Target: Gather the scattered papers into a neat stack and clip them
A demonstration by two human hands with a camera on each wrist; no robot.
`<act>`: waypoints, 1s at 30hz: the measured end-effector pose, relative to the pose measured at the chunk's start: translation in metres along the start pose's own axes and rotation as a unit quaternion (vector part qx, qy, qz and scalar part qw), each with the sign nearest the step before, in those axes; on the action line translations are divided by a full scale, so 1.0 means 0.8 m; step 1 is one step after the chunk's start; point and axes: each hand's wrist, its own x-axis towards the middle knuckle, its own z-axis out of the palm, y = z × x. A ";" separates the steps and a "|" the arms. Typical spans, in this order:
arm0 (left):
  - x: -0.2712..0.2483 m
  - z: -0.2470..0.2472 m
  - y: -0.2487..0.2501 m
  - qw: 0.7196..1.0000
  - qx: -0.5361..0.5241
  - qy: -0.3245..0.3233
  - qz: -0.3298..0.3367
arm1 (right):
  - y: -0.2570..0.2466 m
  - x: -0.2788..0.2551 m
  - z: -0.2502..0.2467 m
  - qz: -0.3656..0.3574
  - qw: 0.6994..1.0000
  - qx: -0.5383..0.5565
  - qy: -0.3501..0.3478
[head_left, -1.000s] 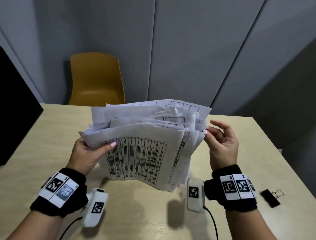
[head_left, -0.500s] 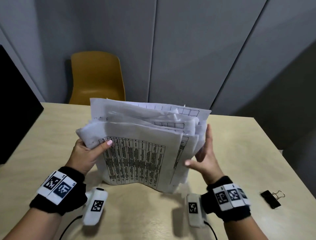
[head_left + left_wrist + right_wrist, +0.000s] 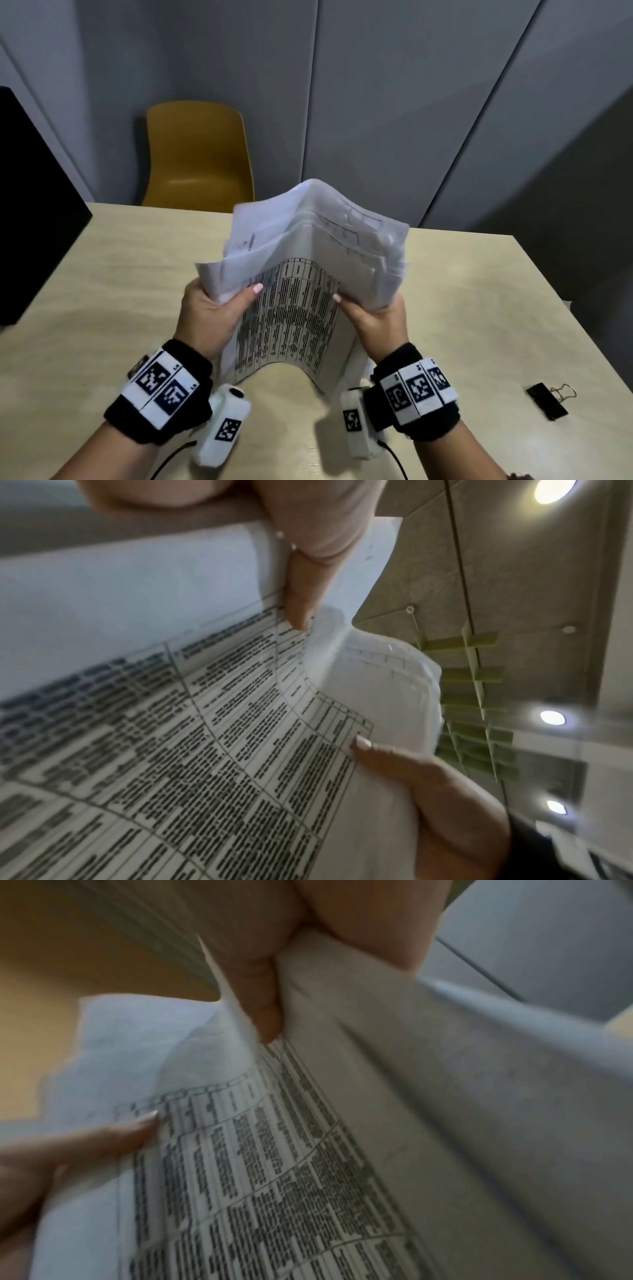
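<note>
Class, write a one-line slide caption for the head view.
Both hands, left and right, bow an uneven paper stack above the table.

The head camera looked forward and down from above my forearms, taking in the table [image 3: 479, 308] and the wall beyond. Each wrist camera sat close under its own hand and faced up along my fingers, the left one toward the ceiling. All three views shared the printed sheet of the papers [image 3: 291, 315] [image 3: 240, 737] [image 3: 291, 1177], the wrist views at very near range.
</note>
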 end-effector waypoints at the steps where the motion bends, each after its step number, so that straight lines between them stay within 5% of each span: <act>1: 0.002 -0.002 0.001 1.000 -0.018 0.020 0.006 | -0.001 0.000 -0.003 -0.002 0.999 0.027 0.022; 5: 0.013 -0.029 0.001 0.998 -0.053 -0.023 0.027 | -0.004 -0.002 -0.029 0.023 0.997 0.077 0.007; 9: 0.009 -0.025 -0.005 0.994 -0.067 -0.081 -0.026 | -0.001 -0.006 -0.023 0.047 0.997 0.055 -0.018; 14: 0.018 -0.011 0.000 0.998 -0.055 -0.012 0.004 | -0.008 0.004 -0.016 0.016 0.998 0.063 0.011; 20: 0.014 -0.028 -0.012 0.983 -0.136 -0.118 -0.029 | 0.002 -0.001 -0.035 0.086 0.994 0.062 -0.007; 27: 0.012 -0.019 -0.004 0.997 -0.052 0.024 0.045 | -0.010 -0.005 -0.022 0.022 0.996 0.080 -0.020; 30: 0.006 -0.035 -0.007 0.995 -0.088 -0.031 0.042 | -0.012 -0.011 -0.039 0.023 0.996 0.078 -0.033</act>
